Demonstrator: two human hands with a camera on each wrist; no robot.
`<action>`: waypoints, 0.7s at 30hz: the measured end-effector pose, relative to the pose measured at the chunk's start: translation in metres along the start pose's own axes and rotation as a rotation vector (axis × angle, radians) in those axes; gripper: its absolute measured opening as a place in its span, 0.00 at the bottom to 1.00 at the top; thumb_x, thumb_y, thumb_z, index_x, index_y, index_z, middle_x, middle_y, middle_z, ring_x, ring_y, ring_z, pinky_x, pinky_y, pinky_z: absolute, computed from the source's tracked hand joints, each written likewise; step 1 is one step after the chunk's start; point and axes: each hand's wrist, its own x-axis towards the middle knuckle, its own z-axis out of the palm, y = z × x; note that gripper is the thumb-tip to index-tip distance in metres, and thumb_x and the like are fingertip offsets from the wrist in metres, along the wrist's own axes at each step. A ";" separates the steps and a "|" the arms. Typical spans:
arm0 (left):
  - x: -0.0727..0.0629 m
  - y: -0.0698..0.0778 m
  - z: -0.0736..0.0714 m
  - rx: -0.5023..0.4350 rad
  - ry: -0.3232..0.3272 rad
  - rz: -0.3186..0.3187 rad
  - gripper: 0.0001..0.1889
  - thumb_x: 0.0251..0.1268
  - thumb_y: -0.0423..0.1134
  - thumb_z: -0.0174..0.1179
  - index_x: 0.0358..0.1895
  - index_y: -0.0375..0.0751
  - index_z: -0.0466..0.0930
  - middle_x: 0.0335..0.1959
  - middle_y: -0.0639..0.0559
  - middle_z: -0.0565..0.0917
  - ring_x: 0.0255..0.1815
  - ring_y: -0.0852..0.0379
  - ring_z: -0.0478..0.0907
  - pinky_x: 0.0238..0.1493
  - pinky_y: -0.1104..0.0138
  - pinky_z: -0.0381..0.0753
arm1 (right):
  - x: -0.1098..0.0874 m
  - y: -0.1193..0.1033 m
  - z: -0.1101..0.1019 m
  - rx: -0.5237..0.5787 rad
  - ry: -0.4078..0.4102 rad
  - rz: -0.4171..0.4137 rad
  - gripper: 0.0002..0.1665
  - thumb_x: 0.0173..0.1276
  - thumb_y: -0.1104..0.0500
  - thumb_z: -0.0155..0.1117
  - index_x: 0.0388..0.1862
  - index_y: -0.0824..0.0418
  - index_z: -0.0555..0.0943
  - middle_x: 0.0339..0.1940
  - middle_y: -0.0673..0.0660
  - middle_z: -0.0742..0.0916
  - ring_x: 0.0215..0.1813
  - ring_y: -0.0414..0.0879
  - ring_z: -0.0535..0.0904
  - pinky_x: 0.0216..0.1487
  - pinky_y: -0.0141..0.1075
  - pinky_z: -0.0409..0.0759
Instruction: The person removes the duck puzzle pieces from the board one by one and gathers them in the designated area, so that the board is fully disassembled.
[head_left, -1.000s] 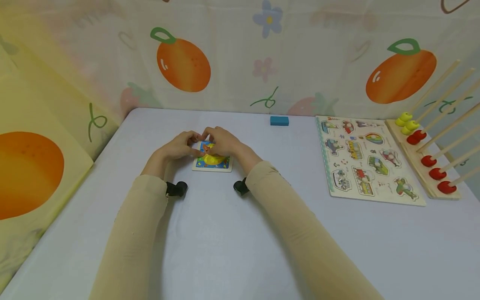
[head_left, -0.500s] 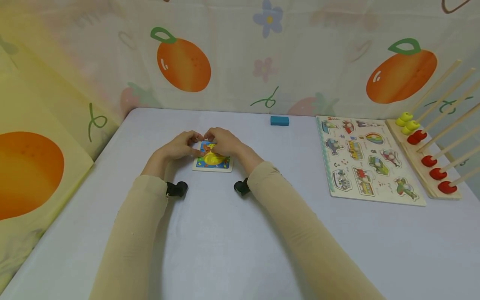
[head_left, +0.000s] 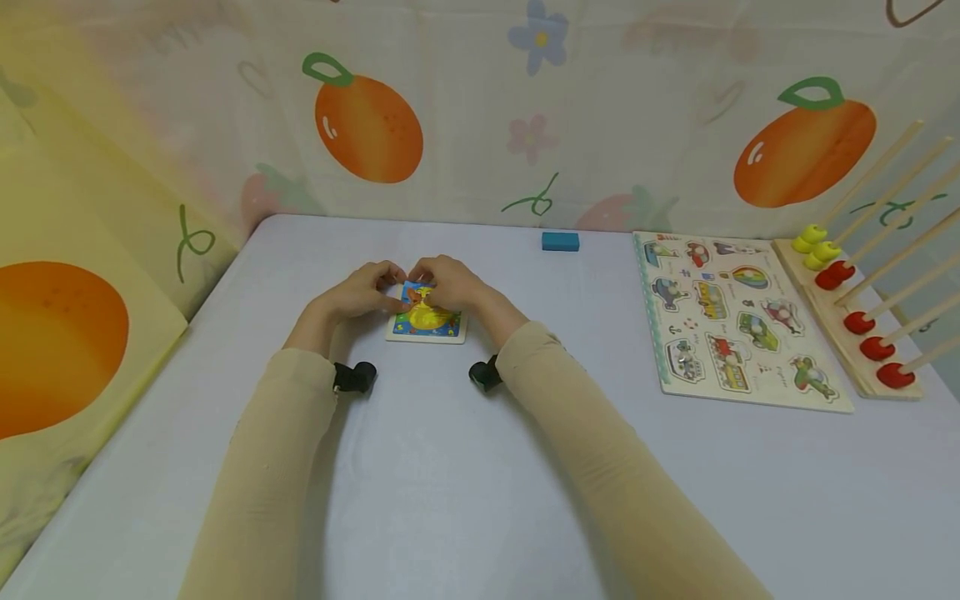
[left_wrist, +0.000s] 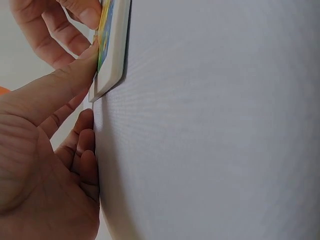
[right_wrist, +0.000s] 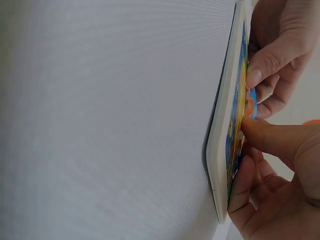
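A small picture puzzle (head_left: 429, 327) with a yellow duck on blue and a pale frame lies flat on the white table. Over its upper left, my left hand (head_left: 356, 293) pinches a blue and orange puzzle piece (right_wrist: 253, 100), which stands slightly raised from the board in the right wrist view. From the other side my right hand (head_left: 456, 287) grips the same area, its thumb (right_wrist: 267, 136) against the piece and its fingers curled. The fingertips of both hands meet at the board's far edge. My left thumb (left_wrist: 65, 82) rests on the picture; the piece's outline is mostly hidden.
A blue block (head_left: 560, 242) lies near the table's back edge. To the right are a peg puzzle board (head_left: 738, 321) with vehicle pictures and a wooden rod stand (head_left: 862, 367) with red and yellow beads. A printed cloth (head_left: 480, 125) hangs behind the table.
My right hand has shifted slightly, and its thumb uncovers more of the duck than a second ago. The left hand and the board stay in place.
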 end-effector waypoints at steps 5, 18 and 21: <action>0.000 0.000 -0.001 -0.005 0.001 0.010 0.25 0.63 0.43 0.65 0.60 0.37 0.68 0.58 0.39 0.67 0.60 0.43 0.61 0.61 0.55 0.65 | 0.000 0.000 0.000 0.018 0.004 0.005 0.24 0.68 0.68 0.60 0.63 0.60 0.76 0.62 0.61 0.80 0.65 0.53 0.73 0.73 0.45 0.71; 0.001 0.001 -0.001 -0.002 -0.002 0.013 0.24 0.64 0.41 0.64 0.59 0.35 0.68 0.57 0.38 0.68 0.60 0.43 0.62 0.61 0.54 0.65 | 0.000 0.000 0.000 0.028 0.010 0.032 0.24 0.68 0.67 0.61 0.63 0.60 0.77 0.62 0.59 0.81 0.66 0.52 0.73 0.75 0.43 0.69; 0.001 0.001 0.000 -0.002 -0.002 -0.003 0.24 0.64 0.41 0.65 0.59 0.36 0.68 0.59 0.38 0.67 0.61 0.42 0.61 0.64 0.52 0.65 | 0.000 0.000 -0.001 0.044 0.007 0.038 0.23 0.68 0.66 0.61 0.62 0.60 0.77 0.61 0.59 0.81 0.64 0.52 0.74 0.73 0.44 0.71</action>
